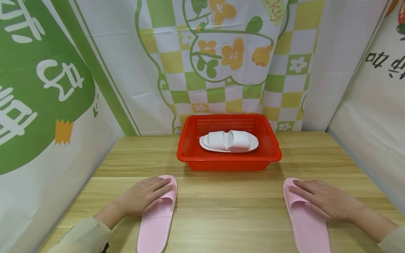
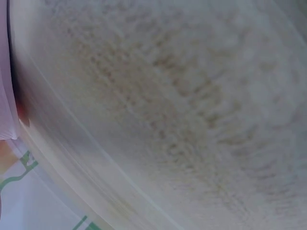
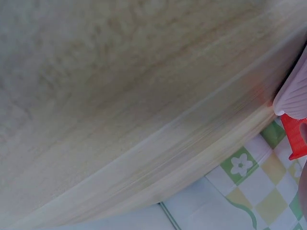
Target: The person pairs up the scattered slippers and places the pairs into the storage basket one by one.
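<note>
Two pink slippers lie on the wooden table, toes away from me: a left one and a right one. Across the strap of the left slipper rests my left hand, its fingers extended over the top. My right hand lies likewise over the right slipper's strap, fingers stretched toward its toe. A pink edge shows at the border of the left wrist view. The ribbed pink strap appears at the right of the right wrist view. Both palms' undersides are hidden.
A red plastic basket stands at the back middle of the table. White slippers lie sideways inside it. Printed cloth hangs behind the table and along both sides.
</note>
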